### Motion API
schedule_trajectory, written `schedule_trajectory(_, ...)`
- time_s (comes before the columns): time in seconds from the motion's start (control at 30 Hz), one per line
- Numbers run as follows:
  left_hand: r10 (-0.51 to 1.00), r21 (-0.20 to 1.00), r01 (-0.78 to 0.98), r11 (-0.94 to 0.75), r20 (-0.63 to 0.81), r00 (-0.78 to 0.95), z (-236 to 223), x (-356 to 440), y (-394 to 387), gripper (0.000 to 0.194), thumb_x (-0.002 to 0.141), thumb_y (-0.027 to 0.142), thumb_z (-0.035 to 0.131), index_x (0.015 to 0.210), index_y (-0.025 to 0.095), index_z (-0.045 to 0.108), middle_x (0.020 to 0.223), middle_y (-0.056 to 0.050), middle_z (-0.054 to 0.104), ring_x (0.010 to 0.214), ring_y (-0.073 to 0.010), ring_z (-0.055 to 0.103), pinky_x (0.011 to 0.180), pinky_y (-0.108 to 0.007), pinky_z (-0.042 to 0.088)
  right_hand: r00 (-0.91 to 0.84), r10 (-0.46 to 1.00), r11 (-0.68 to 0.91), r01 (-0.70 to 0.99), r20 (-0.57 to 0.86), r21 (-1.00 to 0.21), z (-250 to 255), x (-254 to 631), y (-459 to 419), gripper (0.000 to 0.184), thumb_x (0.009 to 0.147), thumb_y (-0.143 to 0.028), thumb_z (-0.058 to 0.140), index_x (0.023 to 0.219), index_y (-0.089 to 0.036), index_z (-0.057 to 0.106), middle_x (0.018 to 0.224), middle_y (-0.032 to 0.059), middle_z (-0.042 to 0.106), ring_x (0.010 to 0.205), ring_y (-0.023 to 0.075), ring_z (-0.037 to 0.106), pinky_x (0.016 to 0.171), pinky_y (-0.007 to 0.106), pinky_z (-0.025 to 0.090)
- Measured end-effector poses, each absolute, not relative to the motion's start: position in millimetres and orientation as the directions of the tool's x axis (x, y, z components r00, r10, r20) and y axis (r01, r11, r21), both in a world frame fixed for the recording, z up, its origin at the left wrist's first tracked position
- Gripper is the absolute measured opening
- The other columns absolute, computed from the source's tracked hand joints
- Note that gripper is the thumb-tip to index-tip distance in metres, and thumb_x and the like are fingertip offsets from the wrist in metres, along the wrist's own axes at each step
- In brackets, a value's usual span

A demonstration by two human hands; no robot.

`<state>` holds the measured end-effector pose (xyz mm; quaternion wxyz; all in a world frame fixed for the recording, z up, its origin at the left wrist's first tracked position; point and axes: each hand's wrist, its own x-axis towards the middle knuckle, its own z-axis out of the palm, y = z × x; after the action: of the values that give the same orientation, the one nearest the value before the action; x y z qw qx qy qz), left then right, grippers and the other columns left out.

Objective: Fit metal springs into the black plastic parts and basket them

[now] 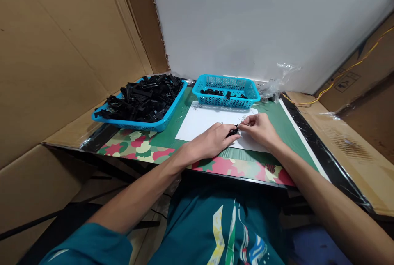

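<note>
My left hand rests on a white sheet and its fingers are closed on a small black plastic part. My right hand meets it from the right, fingertips pinched at the part's end, perhaps on a thin metal piece that is too small to make out. A large blue tray heaped with black plastic parts stands at the left. A smaller blue basket with a few black parts sits behind the sheet.
A green mat and a camouflage-patterned cover lie on the small table. Cardboard walls stand at left and right. A crumpled clear plastic bag lies at the back right, and a yellow wire runs along the right cardboard.
</note>
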<state>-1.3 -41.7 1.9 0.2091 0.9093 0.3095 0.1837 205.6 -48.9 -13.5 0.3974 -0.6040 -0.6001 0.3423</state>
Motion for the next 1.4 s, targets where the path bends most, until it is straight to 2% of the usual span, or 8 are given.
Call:
schedule_trajectory(0.13,0.643,0.487,0.49,-0.723,0.215,0.735,1.8,-1.0,-41.6,0.028,0.108,0.038,0.054,0.1,0.015,0.068,0.091,-0.008,0.073,0.079,-0.0211,0.066,0.07,-0.032,0.044,0.05,0.995,0.049,0.465,0.082,-0.884,-14.6,204.5,-48.7,0.018,0.069,-0.033,0.07,0.062,-0.017,0.066,0.059,0.0031,0.062,0.052,0.0122,0.047,0.047,0.026,0.03)
schedule_trajectory(0.5,0.641,0.504,0.477,-0.72,0.219,0.736,4.3,-2.9,-42.4,0.029,0.108,0.039,0.054,0.097,0.016,0.068,0.089,-0.008,0.072,0.079,-0.0219,0.067,0.072,-0.032,0.047,0.033,0.996,0.057,0.449,0.08,-0.892,-15.2,206.3,-48.2,0.021,0.065,-0.038,0.071,0.061,-0.018,0.065,0.06,0.0047,0.065,0.053,0.013,0.048,0.048,0.026,0.031)
schedule_trajectory(0.73,0.63,0.489,0.473,-0.733,0.225,0.743,2.3,-5.5,-41.9,0.03,0.108,0.04,0.052,0.112,0.015,0.07,0.101,-0.011,0.075,0.087,-0.0241,0.069,0.076,-0.034,0.048,-0.018,0.997,0.07,0.474,0.07,-0.877,-12.4,207.8,-46.5,0.023,0.067,-0.04,0.068,0.061,-0.018,0.063,0.061,0.0045,0.066,0.053,0.0134,0.05,0.048,0.025,0.034)
schedule_trajectory(0.83,0.628,0.488,0.473,-0.733,0.221,0.746,1.1,-5.8,-41.6,0.032,0.109,0.041,0.052,0.112,0.015,0.07,0.103,-0.011,0.075,0.088,-0.0241,0.069,0.076,-0.034,0.048,-0.024,0.995,0.093,0.525,0.095,-0.846,-11.0,207.9,-46.5,0.022,0.069,-0.038,0.067,0.061,-0.017,0.066,0.06,0.0048,0.067,0.053,0.0138,0.05,0.049,0.026,0.034)
schedule_trajectory(1.03,0.632,0.492,0.478,-0.727,0.209,0.746,1.5,-5.0,-41.4,0.03,0.109,0.037,0.052,0.12,0.015,0.07,0.107,-0.012,0.075,0.092,-0.0253,0.07,0.078,-0.035,0.048,-0.026,0.971,0.192,0.679,0.239,-0.708,-7.8,206.5,-48.8,0.018,0.073,-0.029,0.067,0.069,-0.015,0.079,0.057,0.0031,0.063,0.057,0.0157,0.053,0.057,0.029,0.035)
schedule_trajectory(1.13,0.627,0.497,0.469,-0.73,0.214,0.749,1.9,-5.0,-41.1,0.028,0.109,0.036,0.052,0.115,0.016,0.07,0.103,-0.011,0.075,0.088,-0.0241,0.069,0.075,-0.033,0.047,-0.056,0.958,0.233,0.72,0.28,-0.653,-6.6,206.9,-49.9,0.019,0.075,-0.028,0.067,0.073,-0.016,0.081,0.056,0.0018,0.062,0.056,0.0153,0.052,0.059,0.029,0.036)
schedule_trajectory(1.23,0.626,0.502,0.462,-0.731,0.224,0.747,0.6,-5.2,-40.4,0.027,0.108,0.037,0.052,0.106,0.016,0.07,0.097,-0.01,0.074,0.083,-0.0224,0.068,0.071,-0.032,0.046,-0.078,0.947,0.263,0.746,0.312,-0.612,-6.4,208.2,-50.2,0.016,0.074,-0.027,0.069,0.073,-0.017,0.081,0.057,0.0011,0.061,0.057,0.015,0.051,0.06,0.029,0.035)
schedule_trajectory(1.4,0.627,0.498,0.467,-0.731,0.218,0.748,-0.6,-4.6,-39.9,0.025,0.108,0.036,0.054,0.107,0.016,0.069,0.094,-0.009,0.073,0.08,-0.0217,0.066,0.071,-0.032,0.045,-0.114,0.938,0.298,0.748,0.327,-0.593,-7.8,211.1,-48.5,0.01,0.072,-0.024,0.069,0.065,-0.018,0.074,0.056,-0.0006,0.057,0.056,0.0142,0.05,0.06,0.029,0.034)
